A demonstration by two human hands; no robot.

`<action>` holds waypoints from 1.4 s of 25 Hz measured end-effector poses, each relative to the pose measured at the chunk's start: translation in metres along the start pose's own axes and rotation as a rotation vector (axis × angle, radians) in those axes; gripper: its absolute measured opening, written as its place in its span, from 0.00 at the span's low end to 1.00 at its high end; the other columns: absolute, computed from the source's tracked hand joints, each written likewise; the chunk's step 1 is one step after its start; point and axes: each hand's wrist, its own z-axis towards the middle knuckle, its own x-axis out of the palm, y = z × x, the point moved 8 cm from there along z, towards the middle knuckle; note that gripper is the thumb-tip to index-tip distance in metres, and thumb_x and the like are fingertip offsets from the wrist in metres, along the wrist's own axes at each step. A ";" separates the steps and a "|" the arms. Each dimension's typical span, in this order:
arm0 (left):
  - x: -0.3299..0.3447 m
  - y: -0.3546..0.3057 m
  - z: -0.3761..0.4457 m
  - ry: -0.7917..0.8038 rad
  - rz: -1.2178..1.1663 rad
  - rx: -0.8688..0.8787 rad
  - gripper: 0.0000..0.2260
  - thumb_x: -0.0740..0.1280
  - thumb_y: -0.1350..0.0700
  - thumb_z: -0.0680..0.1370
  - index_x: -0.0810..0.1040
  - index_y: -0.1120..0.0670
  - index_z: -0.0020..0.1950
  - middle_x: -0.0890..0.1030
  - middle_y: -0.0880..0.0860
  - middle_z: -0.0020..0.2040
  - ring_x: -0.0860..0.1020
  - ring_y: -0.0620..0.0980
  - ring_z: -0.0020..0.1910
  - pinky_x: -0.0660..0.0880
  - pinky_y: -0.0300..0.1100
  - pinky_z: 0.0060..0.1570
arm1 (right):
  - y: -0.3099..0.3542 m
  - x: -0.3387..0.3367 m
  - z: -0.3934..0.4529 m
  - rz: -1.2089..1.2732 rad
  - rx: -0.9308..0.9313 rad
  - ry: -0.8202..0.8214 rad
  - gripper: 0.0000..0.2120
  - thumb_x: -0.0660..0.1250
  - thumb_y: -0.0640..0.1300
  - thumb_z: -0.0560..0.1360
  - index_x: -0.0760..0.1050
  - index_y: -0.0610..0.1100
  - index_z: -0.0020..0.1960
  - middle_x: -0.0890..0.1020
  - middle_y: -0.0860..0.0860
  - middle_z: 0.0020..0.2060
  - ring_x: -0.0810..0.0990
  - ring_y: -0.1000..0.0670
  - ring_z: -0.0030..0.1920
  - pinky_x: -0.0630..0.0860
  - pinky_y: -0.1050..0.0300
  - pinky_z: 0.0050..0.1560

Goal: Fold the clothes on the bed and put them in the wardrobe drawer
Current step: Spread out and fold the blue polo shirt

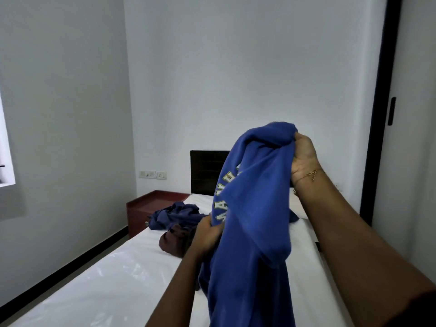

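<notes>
Head view: I had the blue sweatshirt [250, 208] hanging lengthwise over the bed [94, 279], right hand [304, 152] gripping its top, left hand [207, 234] gripping lower; hands well apart.

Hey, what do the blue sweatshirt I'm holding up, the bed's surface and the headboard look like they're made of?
Blue sweatshirt: looks like thick, soft knit, perhaps cotton fleece; matte, with heavy rounded folds and stitched-looking letters. Bed's surface: white, under what seems a clear plastic film, given its glossy crinkled highlights. Headboard: dark wood or wood laminate, with faint horizontal lines.
</notes>
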 end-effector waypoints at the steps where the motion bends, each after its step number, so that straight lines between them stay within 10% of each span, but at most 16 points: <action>1: -0.003 -0.003 -0.004 0.030 -0.092 -0.056 0.16 0.67 0.44 0.73 0.82 0.57 0.44 0.84 0.54 0.41 0.80 0.51 0.40 0.74 0.42 0.41 | 0.005 -0.005 0.003 0.035 -0.018 0.027 0.06 0.66 0.42 0.70 0.69 0.45 0.39 0.75 0.48 0.34 0.75 0.51 0.36 0.77 0.62 0.37; 4: -0.018 0.019 -0.009 0.121 -0.352 -0.315 0.28 0.52 0.36 0.78 0.83 0.55 0.44 0.84 0.55 0.44 0.83 0.50 0.40 0.75 0.43 0.42 | 0.014 -0.031 0.009 0.036 -0.037 -0.034 0.11 0.68 0.39 0.63 0.65 0.45 0.37 0.74 0.48 0.27 0.74 0.52 0.32 0.75 0.65 0.33; 10: -0.037 0.024 -0.037 0.333 0.199 -0.376 0.07 0.69 0.58 0.73 0.79 0.60 0.48 0.83 0.56 0.45 0.80 0.54 0.44 0.75 0.41 0.46 | -0.001 -0.070 0.001 -0.113 -0.093 -0.094 0.12 0.56 0.33 0.72 0.64 0.46 0.33 0.72 0.49 0.27 0.71 0.56 0.27 0.75 0.62 0.32; 12: -0.067 0.000 -0.027 0.095 0.182 -0.201 0.04 0.68 0.58 0.75 0.80 0.57 0.47 0.82 0.58 0.45 0.78 0.56 0.44 0.74 0.46 0.47 | 0.002 -0.073 -0.009 -0.064 -0.083 0.035 0.19 0.56 0.33 0.71 0.50 0.52 0.37 0.72 0.36 0.46 0.65 0.63 0.39 0.70 0.63 0.50; 13: -0.089 -0.013 -0.023 -0.111 0.143 -0.107 0.05 0.65 0.60 0.77 0.78 0.56 0.43 0.81 0.58 0.41 0.77 0.55 0.41 0.74 0.45 0.43 | 0.018 -0.097 -0.002 -0.344 -0.351 -0.111 0.22 0.60 0.37 0.72 0.46 0.53 0.37 0.51 0.52 0.36 0.65 0.63 0.43 0.69 0.62 0.53; 15: -0.120 -0.035 -0.028 -0.424 0.167 0.068 0.10 0.61 0.62 0.79 0.74 0.55 0.39 0.77 0.55 0.36 0.72 0.50 0.36 0.70 0.42 0.37 | 0.013 -0.120 0.003 -0.894 -0.368 -0.361 0.14 0.64 0.44 0.74 0.60 0.52 0.36 0.65 0.57 0.33 0.70 0.60 0.35 0.72 0.61 0.39; 21: -0.159 -0.040 -0.063 -0.918 0.818 0.132 0.10 0.60 0.58 0.79 0.79 0.58 0.52 0.78 0.63 0.49 0.70 0.61 0.55 0.64 0.47 0.51 | -0.052 -0.181 0.000 -0.871 -0.156 -0.412 0.12 0.56 0.31 0.76 0.73 0.44 0.42 0.76 0.44 0.43 0.73 0.46 0.46 0.72 0.54 0.46; 26: -0.157 -0.030 -0.081 -0.756 0.173 0.164 0.10 0.56 0.60 0.80 0.76 0.58 0.46 0.79 0.56 0.44 0.73 0.53 0.46 0.67 0.43 0.43 | -0.066 -0.176 -0.028 -1.002 -0.262 -0.362 0.14 0.48 0.28 0.74 0.61 0.47 0.40 0.65 0.49 0.37 0.62 0.51 0.37 0.60 0.57 0.36; 30: -0.117 -0.059 -0.090 -0.205 -0.587 -0.020 0.08 0.67 0.56 0.71 0.83 0.57 0.35 0.82 0.54 0.32 0.81 0.50 0.35 0.78 0.38 0.35 | -0.034 -0.121 -0.036 -0.692 -0.459 -0.270 0.20 0.48 0.25 0.66 0.65 0.48 0.27 0.70 0.52 0.28 0.65 0.54 0.32 0.63 0.62 0.36; 32: -0.110 -0.095 -0.096 -0.057 -0.693 0.100 0.11 0.75 0.54 0.57 0.82 0.56 0.37 0.81 0.53 0.34 0.81 0.48 0.35 0.79 0.37 0.38 | -0.006 -0.101 -0.031 -0.480 -0.491 -0.302 0.23 0.49 0.25 0.64 0.68 0.48 0.20 0.72 0.55 0.23 0.68 0.55 0.27 0.65 0.65 0.31; 35: -0.127 -0.094 -0.076 -0.084 -0.663 0.080 0.08 0.70 0.55 0.66 0.78 0.53 0.44 0.81 0.51 0.38 0.79 0.49 0.41 0.74 0.41 0.46 | 0.018 -0.091 -0.020 -0.623 -0.571 -0.387 0.19 0.51 0.28 0.60 0.70 0.48 0.21 0.73 0.54 0.25 0.69 0.54 0.30 0.66 0.61 0.34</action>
